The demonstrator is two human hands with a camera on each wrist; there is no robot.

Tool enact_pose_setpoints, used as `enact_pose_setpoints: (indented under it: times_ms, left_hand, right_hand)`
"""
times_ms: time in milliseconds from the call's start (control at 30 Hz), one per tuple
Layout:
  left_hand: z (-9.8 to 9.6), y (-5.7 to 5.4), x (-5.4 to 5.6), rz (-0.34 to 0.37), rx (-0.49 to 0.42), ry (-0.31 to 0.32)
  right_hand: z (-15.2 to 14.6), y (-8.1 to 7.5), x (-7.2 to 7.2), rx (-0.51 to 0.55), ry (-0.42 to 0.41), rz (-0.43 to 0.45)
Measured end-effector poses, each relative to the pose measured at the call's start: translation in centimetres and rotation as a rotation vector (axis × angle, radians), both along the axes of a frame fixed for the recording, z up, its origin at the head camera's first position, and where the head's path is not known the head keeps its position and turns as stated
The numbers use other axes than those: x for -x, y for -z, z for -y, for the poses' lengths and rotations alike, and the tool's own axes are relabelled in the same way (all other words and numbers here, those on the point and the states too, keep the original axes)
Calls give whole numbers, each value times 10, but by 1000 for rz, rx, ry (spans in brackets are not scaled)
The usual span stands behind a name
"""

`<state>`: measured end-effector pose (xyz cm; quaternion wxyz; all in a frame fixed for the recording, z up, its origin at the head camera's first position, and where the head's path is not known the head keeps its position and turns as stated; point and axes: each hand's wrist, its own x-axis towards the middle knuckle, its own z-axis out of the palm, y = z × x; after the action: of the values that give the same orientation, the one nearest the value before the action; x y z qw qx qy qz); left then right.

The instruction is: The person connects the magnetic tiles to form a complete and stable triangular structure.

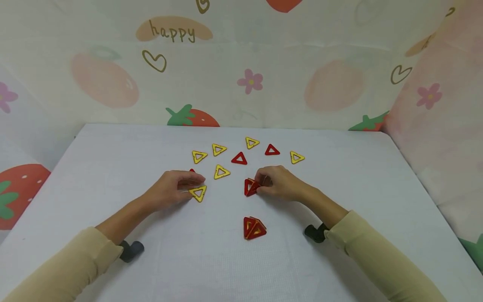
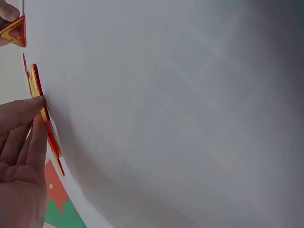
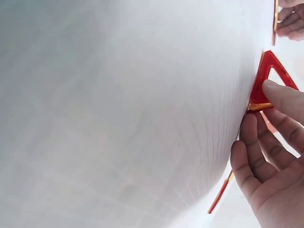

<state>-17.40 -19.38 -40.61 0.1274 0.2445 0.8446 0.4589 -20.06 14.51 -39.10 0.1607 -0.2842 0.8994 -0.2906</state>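
Observation:
My left hand (image 1: 167, 191) pinches a yellow triangle tile (image 1: 203, 193) by its edge, above the white table. Seen edge-on in the left wrist view, this triangle tile (image 2: 35, 76) shows a yellow side and a red side. A red tile's tip (image 1: 192, 170) peeks out behind the left fingers. To the right, my right hand (image 1: 281, 183) grips a small red tile pyramid (image 1: 247, 188) between thumb and fingers. Its red face (image 3: 269, 61) has a triangular cut-out, with the thumb pressed on it. Nearer me stands another red tile pyramid (image 1: 254, 228), untouched.
Beyond the hands lie several loose yellow triangle tiles (image 1: 222, 176) and two red ones, including a red triangle tile (image 1: 239, 162). Black wrist devices (image 1: 315, 233) hang below both sleeves. A printed cloth wall (image 1: 283, 54) rises behind the table's far edge.

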Motion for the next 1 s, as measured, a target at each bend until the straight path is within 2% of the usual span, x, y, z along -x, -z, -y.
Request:
enact_pose_setpoints:
  times_ms: [533,733,1000]
  left_hand:
    - [-18,0,3,-30,6,23]
    - [-28,-2,4,-37,51,7]
    - [-36,-1,6,-61,39,-8]
  right_hand:
    - [1,-2,-1,-5,-7,0]
    - [1,-2,-1,1,-13,-6]
    - [1,-1,-1,-2,-25,-26]
